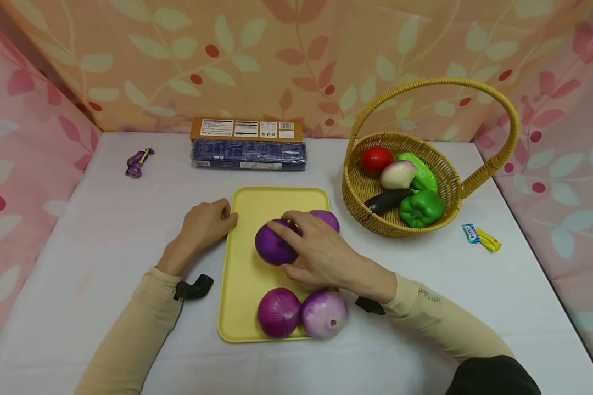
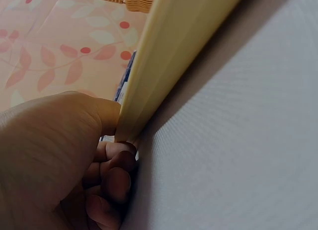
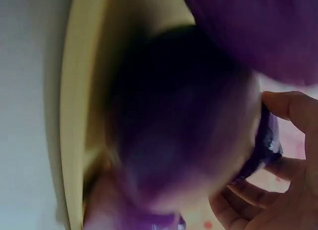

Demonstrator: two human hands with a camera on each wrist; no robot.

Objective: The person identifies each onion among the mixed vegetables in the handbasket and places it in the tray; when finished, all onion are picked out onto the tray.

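Observation:
My left hand (image 1: 205,225) pinches the left rim of a yellow tray (image 1: 247,206). In the left wrist view the thumb lies against the tray wall (image 2: 149,86) and the other fingers curl beneath its edge. Over the middle of the tray, my right hand (image 1: 323,255) grips a dark purple onion (image 1: 275,244), thumb on the near side and fingers on the far side. Another purple onion (image 1: 326,219) is partly hidden behind that hand. At the tray's near end sit a magenta onion (image 1: 279,312) and a paler purple onion (image 1: 324,314), side by side.
A wicker basket (image 1: 352,206) with a tall handle holds several toy-like vegetables at the back right. Behind the tray lie a blue package (image 1: 249,154) and an orange box (image 1: 196,129). Small wrapped sweets (image 1: 488,240) are at the right, a purple one (image 1: 135,164) at the left.

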